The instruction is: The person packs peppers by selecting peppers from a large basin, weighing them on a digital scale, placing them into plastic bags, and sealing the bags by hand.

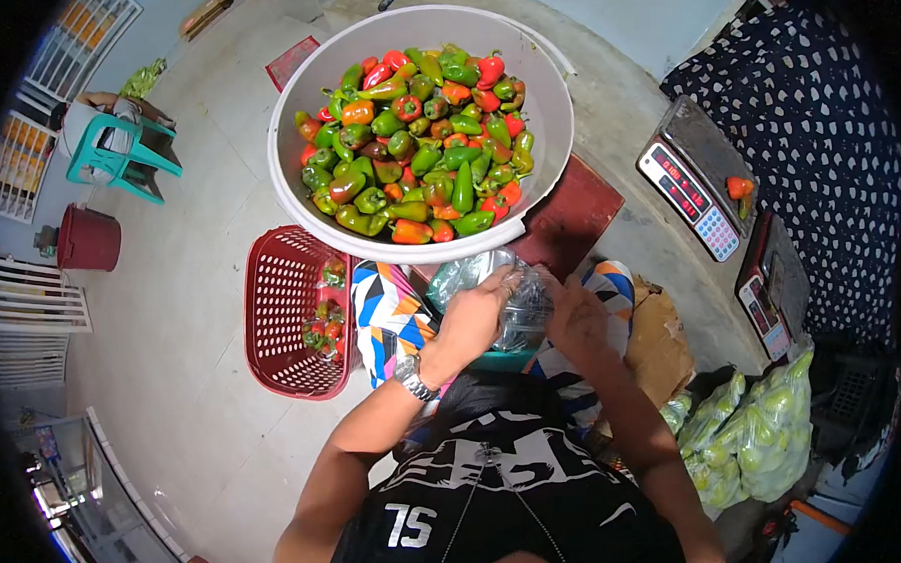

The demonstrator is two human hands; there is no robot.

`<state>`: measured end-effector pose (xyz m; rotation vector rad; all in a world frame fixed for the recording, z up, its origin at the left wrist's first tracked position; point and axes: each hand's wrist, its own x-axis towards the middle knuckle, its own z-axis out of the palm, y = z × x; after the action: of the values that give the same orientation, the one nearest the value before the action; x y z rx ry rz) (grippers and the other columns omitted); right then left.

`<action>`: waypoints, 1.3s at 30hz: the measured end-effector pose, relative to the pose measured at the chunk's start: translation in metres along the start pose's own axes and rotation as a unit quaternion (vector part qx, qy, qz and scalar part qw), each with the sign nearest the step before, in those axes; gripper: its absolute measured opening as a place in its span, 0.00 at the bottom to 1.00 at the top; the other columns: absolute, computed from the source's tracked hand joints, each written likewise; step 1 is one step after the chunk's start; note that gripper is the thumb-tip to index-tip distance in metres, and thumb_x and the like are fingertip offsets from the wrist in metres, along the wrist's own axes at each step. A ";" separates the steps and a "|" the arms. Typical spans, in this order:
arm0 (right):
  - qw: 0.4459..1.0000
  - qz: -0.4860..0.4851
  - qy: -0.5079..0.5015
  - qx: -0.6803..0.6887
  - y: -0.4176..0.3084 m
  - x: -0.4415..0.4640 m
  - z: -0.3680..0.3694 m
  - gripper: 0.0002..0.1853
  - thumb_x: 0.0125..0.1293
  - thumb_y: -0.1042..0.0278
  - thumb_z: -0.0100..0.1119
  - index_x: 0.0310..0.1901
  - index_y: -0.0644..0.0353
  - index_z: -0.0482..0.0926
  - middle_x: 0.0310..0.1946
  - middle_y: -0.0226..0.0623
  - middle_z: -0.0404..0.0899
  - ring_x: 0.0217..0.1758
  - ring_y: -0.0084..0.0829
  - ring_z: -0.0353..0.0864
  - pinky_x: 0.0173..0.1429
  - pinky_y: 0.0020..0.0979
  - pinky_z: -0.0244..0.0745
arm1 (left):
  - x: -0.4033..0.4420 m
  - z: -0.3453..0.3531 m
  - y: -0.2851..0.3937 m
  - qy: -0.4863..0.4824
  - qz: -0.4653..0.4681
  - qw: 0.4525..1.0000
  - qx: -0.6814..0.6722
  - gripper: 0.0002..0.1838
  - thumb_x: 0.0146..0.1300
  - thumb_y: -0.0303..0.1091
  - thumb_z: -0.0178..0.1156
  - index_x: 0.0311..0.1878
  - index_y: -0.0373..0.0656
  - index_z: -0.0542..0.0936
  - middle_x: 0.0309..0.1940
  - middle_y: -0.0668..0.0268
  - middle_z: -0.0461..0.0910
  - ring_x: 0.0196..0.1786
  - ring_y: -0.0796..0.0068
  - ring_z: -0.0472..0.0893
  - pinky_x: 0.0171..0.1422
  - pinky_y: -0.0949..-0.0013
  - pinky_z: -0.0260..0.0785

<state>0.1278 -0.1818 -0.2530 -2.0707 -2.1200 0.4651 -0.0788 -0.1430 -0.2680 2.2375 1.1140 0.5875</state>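
Both hands meet over the lap at a bundle of clear plastic bags (524, 309). My left hand (476, 317), with a metal watch at the wrist, has its fingers closed on the plastic at the upper left. On the right side of the bundle, my right hand (575, 316) is slightly blurred, and its fingertips are hard to make out. Just beyond the hands stands a large white tub (287, 182) full of green, red and orange peppers (406, 146). A red perforated basket (270, 325) at the left holds a few bagged peppers (325, 329).
Two digital scales (687, 191) (764, 302) stand at the right, the larger with a pepper (740, 187) on it. Bags of light green produce (753, 441) lie lower right, near cardboard (657, 338). A person sits on a teal chair (108, 150) at the far left, above a red bucket (90, 237).
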 end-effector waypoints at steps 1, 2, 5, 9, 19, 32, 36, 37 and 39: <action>1.000 -0.008 0.006 -0.018 -0.004 -0.002 -0.006 0.15 0.61 0.70 0.64 0.51 0.56 0.84 0.52 0.51 0.79 0.54 0.54 0.84 0.51 0.52 0.81 | 0.003 -0.011 0.011 -0.002 -0.030 1.000 0.005 0.36 0.50 0.13 0.57 0.67 0.40 0.79 0.69 0.45 0.76 0.47 0.42 0.86 0.54 0.50 0.82; 0.999 -0.019 0.027 -0.034 -0.011 0.001 -0.013 0.17 0.61 0.71 0.64 0.53 0.57 0.84 0.53 0.52 0.78 0.55 0.55 0.83 0.51 0.52 0.81 | 0.005 -0.023 0.025 -0.004 -0.060 0.998 0.009 0.36 0.50 0.13 0.57 0.67 0.40 0.79 0.69 0.44 0.75 0.48 0.42 0.86 0.55 0.50 0.82; 0.990 -0.091 0.017 -0.106 -0.021 0.003 -0.039 0.17 0.60 0.71 0.65 0.51 0.57 0.85 0.52 0.52 0.78 0.57 0.54 0.81 0.52 0.51 0.81 | 0.001 -0.013 0.034 0.005 -0.088 0.996 -0.025 0.36 0.49 0.13 0.58 0.67 0.39 0.78 0.64 0.40 0.77 0.48 0.41 0.86 0.54 0.46 0.81; 0.960 -0.266 -0.082 -0.037 -0.009 0.026 -0.060 0.17 0.59 0.65 0.69 0.50 0.59 0.85 0.52 0.48 0.80 0.52 0.52 0.83 0.55 0.48 0.79 | -0.030 0.002 0.017 -0.147 -0.096 0.981 -0.079 0.34 0.48 0.15 0.60 0.65 0.36 0.79 0.48 0.35 0.83 0.46 0.37 0.85 0.52 0.44 0.79; 0.948 -0.310 -0.045 0.063 -0.165 0.256 0.048 0.40 0.63 0.76 0.58 0.78 0.43 0.64 0.69 0.56 0.69 0.70 0.55 0.72 0.73 0.47 0.71 | -0.055 -0.009 0.005 -0.139 -0.148 0.973 -0.111 0.36 0.45 0.14 0.61 0.65 0.33 0.79 0.46 0.36 0.83 0.52 0.37 0.84 0.59 0.47 0.77; 0.924 -0.378 -0.056 -0.011 -0.176 0.303 0.072 0.45 0.65 0.80 0.57 0.80 0.26 0.60 0.65 0.54 0.68 0.67 0.57 0.74 0.72 0.52 0.72 | -0.061 0.008 -0.013 -0.152 -0.181 0.964 -0.123 0.33 0.51 0.19 0.61 0.66 0.38 0.79 0.47 0.37 0.84 0.52 0.39 0.84 0.58 0.50 0.78; 0.922 -0.380 -0.070 0.025 -0.165 0.303 0.058 0.41 0.65 0.69 0.65 0.79 0.29 0.64 0.64 0.56 0.70 0.63 0.58 0.78 0.71 0.50 0.75 | -0.056 -0.003 -0.004 -0.165 -0.200 0.960 -0.106 0.30 0.51 0.20 0.62 0.62 0.37 0.82 0.43 0.39 0.85 0.48 0.40 0.85 0.55 0.49 0.78; 0.924 -0.373 -0.071 0.037 -0.161 0.299 0.057 0.41 0.64 0.66 0.67 0.79 0.30 0.64 0.64 0.57 0.70 0.63 0.58 0.79 0.70 0.50 0.76 | -0.059 -0.003 -0.003 -0.159 -0.199 0.961 -0.104 0.29 0.51 0.19 0.62 0.61 0.37 0.83 0.43 0.40 0.85 0.48 0.40 0.86 0.54 0.49 0.78; 0.930 -0.347 -0.051 0.112 -0.145 0.289 0.042 0.40 0.60 0.63 0.73 0.75 0.37 0.70 0.61 0.57 0.76 0.62 0.57 0.80 0.68 0.47 0.77 | -0.058 -0.005 -0.003 -0.165 -0.210 0.956 -0.124 0.32 0.48 0.18 0.61 0.62 0.36 0.82 0.44 0.39 0.84 0.50 0.39 0.85 0.57 0.48 0.78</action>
<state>-0.0353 0.0994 -0.2799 -1.0859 -2.5146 0.6665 -0.1158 -0.1874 -0.2736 1.7316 1.2122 0.1557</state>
